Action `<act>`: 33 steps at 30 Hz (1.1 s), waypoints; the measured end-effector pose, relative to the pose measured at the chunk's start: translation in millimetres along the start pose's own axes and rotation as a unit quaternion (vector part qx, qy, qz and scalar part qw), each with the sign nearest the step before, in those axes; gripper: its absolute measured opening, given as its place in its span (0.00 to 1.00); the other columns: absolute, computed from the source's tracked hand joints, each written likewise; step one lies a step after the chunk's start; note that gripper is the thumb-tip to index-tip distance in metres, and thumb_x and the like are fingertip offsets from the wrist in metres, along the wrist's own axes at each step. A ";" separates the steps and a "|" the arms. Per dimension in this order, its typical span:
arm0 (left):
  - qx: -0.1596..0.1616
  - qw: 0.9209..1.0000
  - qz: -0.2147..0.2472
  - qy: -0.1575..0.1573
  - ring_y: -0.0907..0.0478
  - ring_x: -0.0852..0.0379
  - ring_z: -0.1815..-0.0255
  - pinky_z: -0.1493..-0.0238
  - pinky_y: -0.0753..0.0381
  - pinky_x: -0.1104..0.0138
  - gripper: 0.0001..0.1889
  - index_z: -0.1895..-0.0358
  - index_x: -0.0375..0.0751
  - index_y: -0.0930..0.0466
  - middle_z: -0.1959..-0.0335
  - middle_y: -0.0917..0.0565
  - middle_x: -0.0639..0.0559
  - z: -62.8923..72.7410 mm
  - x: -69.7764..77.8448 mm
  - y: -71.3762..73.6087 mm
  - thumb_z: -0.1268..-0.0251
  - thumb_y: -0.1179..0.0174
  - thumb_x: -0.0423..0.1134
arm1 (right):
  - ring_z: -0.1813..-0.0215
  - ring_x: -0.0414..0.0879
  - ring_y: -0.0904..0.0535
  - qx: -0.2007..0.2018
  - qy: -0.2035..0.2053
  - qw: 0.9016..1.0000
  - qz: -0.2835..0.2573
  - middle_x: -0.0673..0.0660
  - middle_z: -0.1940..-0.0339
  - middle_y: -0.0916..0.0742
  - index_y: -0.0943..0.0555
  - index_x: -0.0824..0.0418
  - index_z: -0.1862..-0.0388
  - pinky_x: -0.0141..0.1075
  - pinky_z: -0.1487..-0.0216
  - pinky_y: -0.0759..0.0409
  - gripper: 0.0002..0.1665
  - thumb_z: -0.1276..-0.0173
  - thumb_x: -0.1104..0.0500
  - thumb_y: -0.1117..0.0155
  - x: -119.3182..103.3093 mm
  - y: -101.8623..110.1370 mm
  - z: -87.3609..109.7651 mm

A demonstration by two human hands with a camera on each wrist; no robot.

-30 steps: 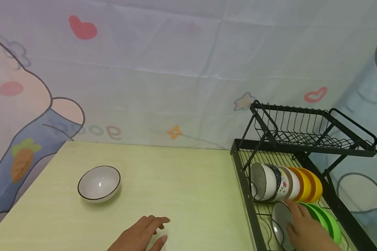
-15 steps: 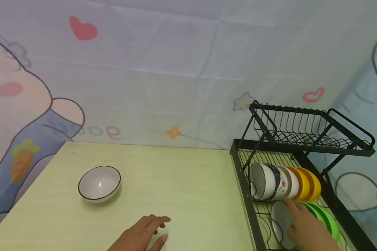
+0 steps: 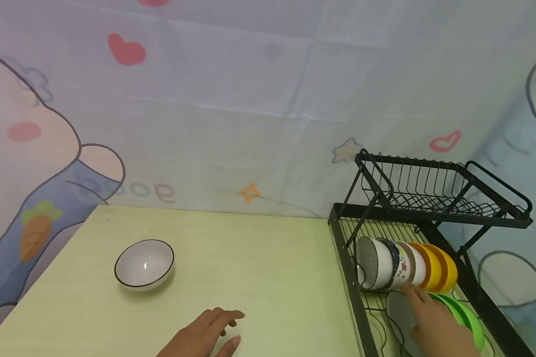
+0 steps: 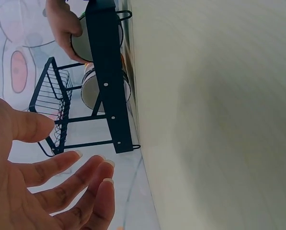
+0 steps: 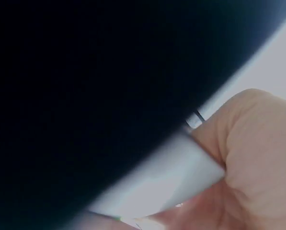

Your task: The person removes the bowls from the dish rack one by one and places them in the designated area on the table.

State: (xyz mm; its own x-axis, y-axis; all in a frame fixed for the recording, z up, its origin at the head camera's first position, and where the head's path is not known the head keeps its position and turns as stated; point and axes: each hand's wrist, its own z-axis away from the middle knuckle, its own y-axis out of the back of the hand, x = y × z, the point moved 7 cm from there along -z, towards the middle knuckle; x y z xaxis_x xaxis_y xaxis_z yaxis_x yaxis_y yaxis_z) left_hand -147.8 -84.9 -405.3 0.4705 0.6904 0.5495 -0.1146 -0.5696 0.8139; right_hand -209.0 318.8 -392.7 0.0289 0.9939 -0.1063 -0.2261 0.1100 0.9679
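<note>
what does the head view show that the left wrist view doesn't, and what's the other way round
Only the head view: the lone white bowl on the table, and the carrot print on the backdrop.

Only the left wrist view: the palm side of the left hand; the head view gives its back.

Both: parts of the two hands, the table, the backdrop and the black rack, plus the right hand holding a dark-rimmed dish in it.
</note>
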 end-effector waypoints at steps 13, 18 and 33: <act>0.009 1.000 0.001 -0.021 0.23 0.67 0.56 0.64 0.23 0.72 0.21 0.37 0.53 0.26 0.52 0.21 0.64 1.3 5.6 1.7 0.21 0.56 0.57 | 0.37 0.72 0.30 0.044 0.004 0.998 0.055 0.67 0.28 0.28 0.37 0.58 0.25 0.62 0.67 0.19 0.52 0.49 0.67 0.23 -1.8 -2.0 0.8; 0.014 1.000 0.000 -0.027 0.23 0.67 0.56 0.64 0.23 0.72 0.20 0.38 0.55 0.26 0.52 0.21 0.64 1.3 7.6 2.8 0.21 0.56 0.57 | 0.39 0.68 0.25 0.133 0.046 0.987 0.074 0.64 0.32 0.23 0.31 0.55 0.29 0.46 0.80 0.22 0.51 0.54 0.72 0.23 -17.5 14.8 16.5; -0.006 1.000 0.007 -0.012 0.23 0.68 0.56 0.63 0.23 0.71 0.22 0.37 0.54 0.26 0.51 0.21 0.64 1.4 9.8 2.1 0.22 0.57 0.59 | 0.42 0.66 0.25 0.192 0.058 0.978 0.052 0.67 0.38 0.21 0.35 0.52 0.27 0.43 0.84 0.24 0.57 0.57 0.76 0.24 -27.3 30.8 31.5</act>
State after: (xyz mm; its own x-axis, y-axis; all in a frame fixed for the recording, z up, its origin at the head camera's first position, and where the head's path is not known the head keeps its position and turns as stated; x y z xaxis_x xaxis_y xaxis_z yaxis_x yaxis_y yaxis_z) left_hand -142.3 -80.0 -398.5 0.4892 0.6719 0.5561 -0.1318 -0.5734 0.8086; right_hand -186.0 294.9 -352.8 -0.0909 0.9958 -0.0067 0.1613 0.0213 0.9867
